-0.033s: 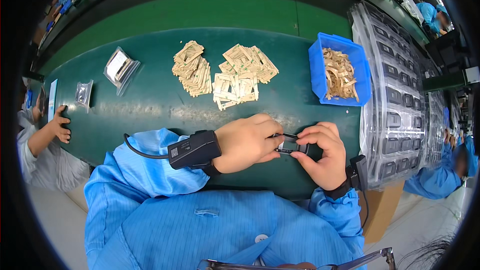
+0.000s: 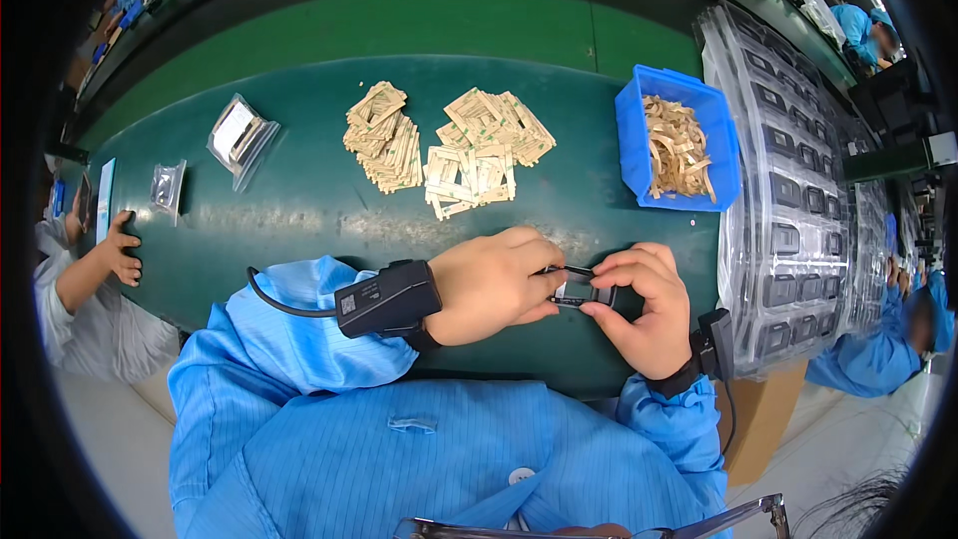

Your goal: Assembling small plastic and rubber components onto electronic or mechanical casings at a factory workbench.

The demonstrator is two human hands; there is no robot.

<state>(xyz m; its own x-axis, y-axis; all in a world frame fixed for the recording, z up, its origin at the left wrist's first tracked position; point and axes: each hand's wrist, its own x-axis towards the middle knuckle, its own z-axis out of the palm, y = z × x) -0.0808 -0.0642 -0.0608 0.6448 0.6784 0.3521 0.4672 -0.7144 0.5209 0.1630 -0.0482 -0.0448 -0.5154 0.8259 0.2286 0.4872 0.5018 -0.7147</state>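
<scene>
A small black rectangular frame (image 2: 571, 301) with a see-through middle is held between my two hands, just over the green table (image 2: 329, 230). My left hand (image 2: 496, 279) is closed on its left side, with the back of the hand hiding most of the fingertips. On its right end, my right hand (image 2: 644, 304) grips with the thumb below and the fingers above. Beyond my hands lie piles of flat tan paper frames (image 2: 477, 165) with small green marks. Another pile of the same tan frames (image 2: 384, 140) lies to their left.
At the right stands a blue bin (image 2: 684, 75) of tan paper strips (image 2: 681, 150). Beside it rise stacked clear trays (image 2: 788, 190) with black parts. Plastic bags (image 2: 242, 140) lie at the left. Another person's hand (image 2: 118, 252) rests on the table's left end.
</scene>
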